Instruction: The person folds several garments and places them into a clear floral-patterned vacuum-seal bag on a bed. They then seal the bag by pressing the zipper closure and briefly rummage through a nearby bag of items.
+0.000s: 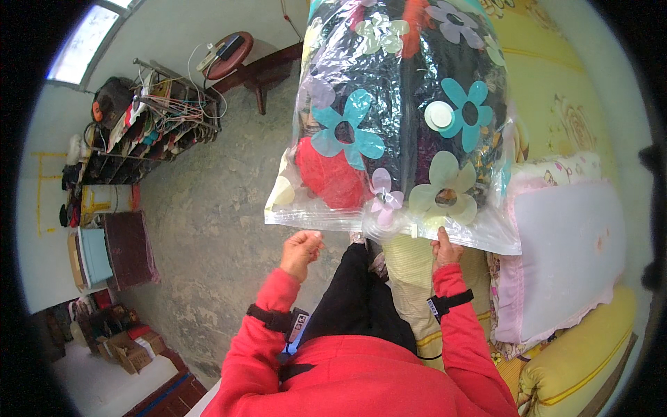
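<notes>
A large clear plastic storage bag [406,120] printed with flowers lies in front of me, stuffed with dark and red textiles. Its zip edge [323,221] faces me, with a small white slider clip [414,230] on it and a round white valve cap [439,115] higher up. My right hand [446,250] pinches the zip edge just right of the slider. Beside the left part of that edge is my left hand [302,254], its fingers curled together; nothing can be made out in it, and it seems just off the bag.
A yellow bed cover [552,94] lies under and beyond the bag. At the right are a pink-edged pillow [570,255] and a yellow bolster [583,349]. A clothes rack [172,114], round wooden stool [229,52] and cardboard boxes [127,352] stand on the left.
</notes>
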Tool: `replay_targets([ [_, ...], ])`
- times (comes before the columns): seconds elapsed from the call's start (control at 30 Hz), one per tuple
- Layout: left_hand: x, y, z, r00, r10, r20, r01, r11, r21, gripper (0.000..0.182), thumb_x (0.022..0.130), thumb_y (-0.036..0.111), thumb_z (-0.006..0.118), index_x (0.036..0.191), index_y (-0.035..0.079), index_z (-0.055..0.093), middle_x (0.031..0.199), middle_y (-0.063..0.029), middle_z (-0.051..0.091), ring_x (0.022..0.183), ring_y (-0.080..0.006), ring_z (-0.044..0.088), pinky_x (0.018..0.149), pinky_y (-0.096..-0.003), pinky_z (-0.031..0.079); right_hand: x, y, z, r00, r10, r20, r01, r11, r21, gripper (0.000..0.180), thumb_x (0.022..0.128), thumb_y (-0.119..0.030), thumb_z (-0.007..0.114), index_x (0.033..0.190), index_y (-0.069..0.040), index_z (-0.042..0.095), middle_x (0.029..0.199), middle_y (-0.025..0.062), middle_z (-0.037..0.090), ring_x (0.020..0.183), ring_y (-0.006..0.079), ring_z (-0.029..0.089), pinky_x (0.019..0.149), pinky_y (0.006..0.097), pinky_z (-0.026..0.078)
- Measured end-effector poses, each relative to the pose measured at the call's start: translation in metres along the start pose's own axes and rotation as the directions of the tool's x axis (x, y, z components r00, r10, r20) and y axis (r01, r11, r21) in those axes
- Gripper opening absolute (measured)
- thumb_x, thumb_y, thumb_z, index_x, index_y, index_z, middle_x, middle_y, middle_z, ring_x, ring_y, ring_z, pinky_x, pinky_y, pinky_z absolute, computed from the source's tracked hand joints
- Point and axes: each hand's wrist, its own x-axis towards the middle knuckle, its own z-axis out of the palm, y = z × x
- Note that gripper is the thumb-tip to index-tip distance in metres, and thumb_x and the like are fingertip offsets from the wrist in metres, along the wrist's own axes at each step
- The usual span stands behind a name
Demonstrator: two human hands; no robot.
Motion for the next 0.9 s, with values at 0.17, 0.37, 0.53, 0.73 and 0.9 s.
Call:
replay_targets([
  [0.17,0.011,0.018,-0.024,0.945,0.246,-0.214,-0.256,0.966,-0.023,0.008,0.074,0.011,0.06,0.079,0.007,0.056,0.065,-0.0001,0.055,0.051,-0.0055,0.045,0.047,-0.0178,0.035,-0.003,-0.004,0.005,0.997,-0.073,-0.025,0.074,0.996,0.046,0.013,0.073,-0.012,0.06,0.081,-0.005,0.053,0.059,0.0032,0.051,0.04,0.0088,0.043,0.032,0.0201,0.027],
  [0.37,0.026,0.03,-0.035,0.741,0.532,-0.41,-0.518,0.841,0.155,0.028,0.065,0.0,0.064,0.091,0.006,0.053,0.076,0.0015,0.051,0.065,-0.0069,0.048,0.057,-0.0192,0.04,-0.003,-0.006,0.005,0.999,-0.045,-0.002,0.045,0.998,0.034,0.013,0.073,-0.012,0.059,0.082,-0.005,0.052,0.06,0.0024,0.051,0.04,0.0087,0.043,0.032,0.0197,0.028],
  [0.53,0.035,0.028,-0.05,0.712,0.566,-0.414,-0.284,0.772,0.568,0.059,0.054,-0.003,0.068,0.108,0.002,0.044,0.105,-0.0073,0.043,0.089,-0.0168,0.046,0.071,-0.0268,0.044,-0.004,-0.006,0.006,0.999,-0.05,0.004,0.049,0.998,0.048,0.013,0.074,-0.013,0.06,0.081,-0.004,0.053,0.057,0.0021,0.051,0.038,0.0079,0.041,0.032,0.0196,0.027],
  [0.73,0.047,0.023,-0.063,0.876,0.412,-0.253,-0.285,0.863,0.417,0.077,0.053,-0.005,0.067,0.121,-0.001,0.03,0.107,-0.0095,0.046,0.095,-0.0198,0.047,0.084,-0.0305,0.038,-0.003,-0.004,0.006,0.998,-0.061,-0.034,0.062,0.997,0.045,0.013,0.073,-0.014,0.06,0.079,-0.004,0.053,0.055,0.003,0.051,0.037,0.0078,0.04,0.031,0.0199,0.025],
  [0.9,0.05,0.029,-0.065,0.923,0.35,-0.158,-0.3,0.914,0.274,0.075,0.056,-0.002,0.068,0.121,-0.001,0.03,0.107,-0.0101,0.048,0.096,-0.0188,0.047,0.084,-0.0295,0.037,-0.003,-0.005,0.004,0.997,-0.07,0.011,0.07,0.996,0.056,0.013,0.073,-0.013,0.061,0.078,-0.004,0.053,0.052,0.0029,0.05,0.036,0.0079,0.039,0.031,0.0198,0.025],
])
